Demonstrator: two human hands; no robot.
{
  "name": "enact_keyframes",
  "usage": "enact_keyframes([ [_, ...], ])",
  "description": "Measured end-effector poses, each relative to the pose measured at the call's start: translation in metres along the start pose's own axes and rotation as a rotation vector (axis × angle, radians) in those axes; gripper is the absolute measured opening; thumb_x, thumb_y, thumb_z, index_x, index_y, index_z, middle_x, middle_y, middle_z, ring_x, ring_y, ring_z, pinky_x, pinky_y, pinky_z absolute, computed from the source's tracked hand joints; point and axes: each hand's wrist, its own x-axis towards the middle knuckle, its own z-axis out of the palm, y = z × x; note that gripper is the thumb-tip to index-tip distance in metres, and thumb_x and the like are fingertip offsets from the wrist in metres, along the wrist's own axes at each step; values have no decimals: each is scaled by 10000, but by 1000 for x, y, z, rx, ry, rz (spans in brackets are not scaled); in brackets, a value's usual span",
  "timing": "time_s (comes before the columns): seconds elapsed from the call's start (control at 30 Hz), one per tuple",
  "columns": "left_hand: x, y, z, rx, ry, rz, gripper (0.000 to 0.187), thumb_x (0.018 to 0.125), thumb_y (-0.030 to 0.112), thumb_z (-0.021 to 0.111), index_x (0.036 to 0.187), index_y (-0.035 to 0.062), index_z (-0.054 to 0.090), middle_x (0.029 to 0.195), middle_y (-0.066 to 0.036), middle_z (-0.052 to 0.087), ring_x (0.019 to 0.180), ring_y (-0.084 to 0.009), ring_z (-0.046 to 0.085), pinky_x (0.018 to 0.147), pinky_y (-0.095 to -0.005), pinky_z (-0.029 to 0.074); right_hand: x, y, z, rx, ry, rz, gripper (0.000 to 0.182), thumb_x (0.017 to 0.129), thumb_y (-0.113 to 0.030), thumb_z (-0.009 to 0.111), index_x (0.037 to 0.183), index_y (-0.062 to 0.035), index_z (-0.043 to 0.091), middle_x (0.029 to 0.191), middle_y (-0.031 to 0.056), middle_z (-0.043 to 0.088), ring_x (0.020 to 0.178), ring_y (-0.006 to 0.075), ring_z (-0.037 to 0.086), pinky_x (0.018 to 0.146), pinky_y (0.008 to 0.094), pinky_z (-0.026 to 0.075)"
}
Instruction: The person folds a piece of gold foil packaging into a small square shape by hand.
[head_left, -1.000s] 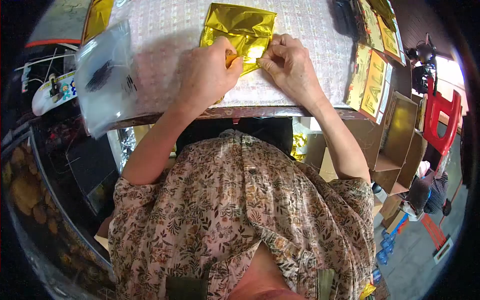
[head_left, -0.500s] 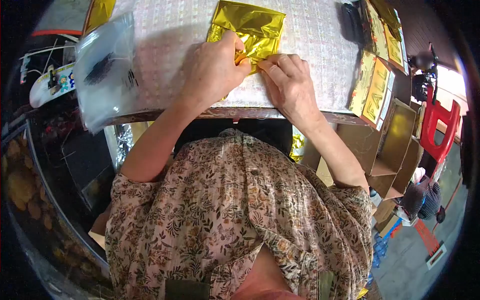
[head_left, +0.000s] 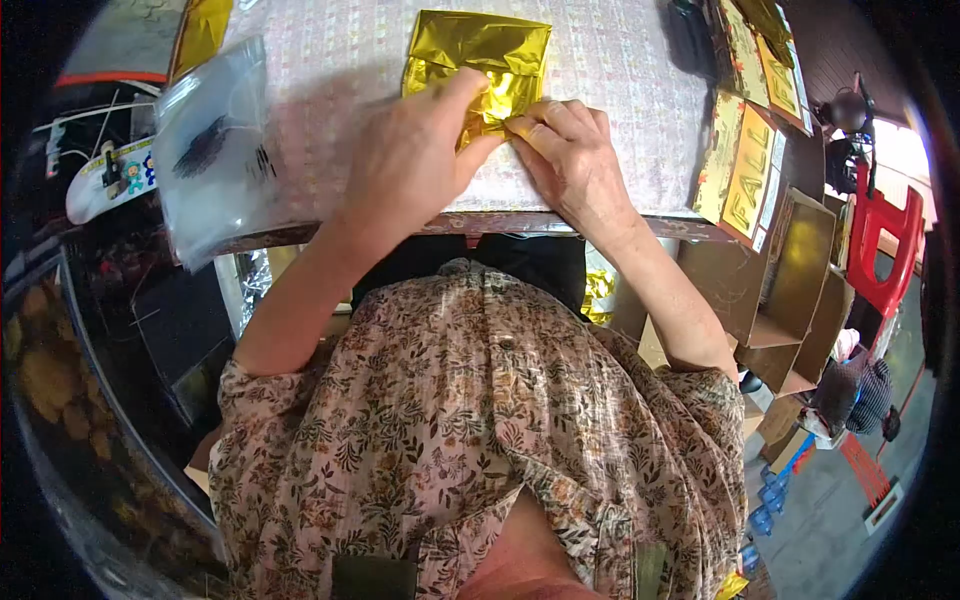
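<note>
A shiny gold foil packet point(head_left: 480, 45) lies near the far middle of the cloth-covered table, its upper part folded as a flap. My left hand point(head_left: 425, 145) is over its lower left part, index finger and thumb apart, with the fingertips on the foil. My right hand point(head_left: 570, 145) pinches the packet's lower right corner between thumb and fingers. The other fingers of the right hand are curled. Part of the packet's lower edge is hidden by my hands.
A clear plastic bag point(head_left: 215, 150) hangs over the table's left edge. Printed "FALL" packs point(head_left: 745, 170) stand at the right, beside open cardboard boxes point(head_left: 795, 270). A dark object point(head_left: 690, 35) lies at the far right. Beyond are a red stool point(head_left: 885, 240) and a person point(head_left: 855, 390).
My left hand has opened from a pinch, its index finger now stretched over the foil. The right hand still grips the corner. The whole view has shifted slightly.
</note>
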Motion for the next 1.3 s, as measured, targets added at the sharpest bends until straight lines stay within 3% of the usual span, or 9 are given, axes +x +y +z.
enact_keyframes([
  [0.1, -6, 7, -3, 279, 226, 402, 250, 886, 256, 740, 1057, 74, 731, 1077, -102, 724, 1102, -255, 662, 966, -419, 504, -2, 3, 3, -8, -3, 9, 233, 860, -72, 779, 1091, -68, 750, 1060, 55, 691, 973, 244, 636, 866, 381, 446],
  [0.23, -2, -3, 8, 441, 171, 472, 188, 883, 227, 722, 938, 49, 750, 1080, -70, 704, 1222, -223, 589, 1038, -419, 446, -1, 3, 2, -29, 9, 18, 221, 867, -112, 789, 1085, -86, 761, 1078, 39, 705, 993, 234, 642, 874, 384, 435],
  [0.33, 10, -9, 7, 427, 114, 584, 187, 892, 210, 696, 869, 32, 749, 1057, -89, 724, 1148, -230, 639, 1029, -420, 448, -2, 5, 1, -12, 32, 38, 198, 873, -148, 786, 1064, -100, 760, 1056, 30, 701, 983, 230, 640, 875, 392, 414],
  [0.5, 42, -11, -7, 216, -263, 402, 173, 862, 130, 608, 804, 20, 727, 870, -213, 744, 828, -327, 736, 911, -468, 524, -3, 6, 1, 45, 70, 115, 163, 892, -200, 779, 1032, -117, 763, 1032, 19, 694, 975, 239, 618, 878, 415, 386],
  [0.83, 89, -17, -21, 18, -593, 354, 231, 887, 197, 603, 903, 1, 723, 770, -228, 682, 711, -418, 663, 707, -524, 507, -1, 4, 0, 74, -27, 303, 172, 912, -210, 789, 1019, -76, 776, 1209, 53, 642, 1124, 267, 539, 1022, 449, 344],
  [1.0, 71, -42, -34, 47, -277, 366, 309, 991, 334, 639, 1096, 63, 742, 1071, -146, 750, 941, -275, 705, 857, -398, 557, 2, 1, -2, 83, -5, 307, 138, 918, -151, 772, 991, -34, 777, 1261, 120, 632, 1151, 294, 556, 1027, 435, 388],
  [1.07, 53, -64, -33, -526, 66, 194, 335, 999, 351, 688, 1131, 44, 712, 1210, -114, 724, 1088, -232, 689, 994, -381, 518, 0, 5, -1, 111, -7, 309, 145, 921, -144, 775, 997, -21, 779, 1281, 132, 626, 1168, 296, 553, 1027, 426, 416],
  [1.2, 11, -98, -13, -345, 207, 50, 409, 914, 455, 751, 907, 47, 747, 1133, -166, 737, 973, -300, 709, 907, -488, 526, 3, 1, -4, 83, -38, 317, 149, 942, -167, 768, 1006, -33, 788, 1299, 138, 619, 1199, 291, 538, 1057, 432, 401],
  [1.3, -16, -95, 2, -222, 194, 129, 499, 885, 570, 773, 912, 72, 758, 1237, -136, 681, 1130, -293, 637, 1003, -482, 495, 4, 3, -4, 99, -66, 336, 150, 943, -169, 767, 1007, -36, 796, 1316, 141, 609, 1226, 297, 528, 1081, 431, 391],
])
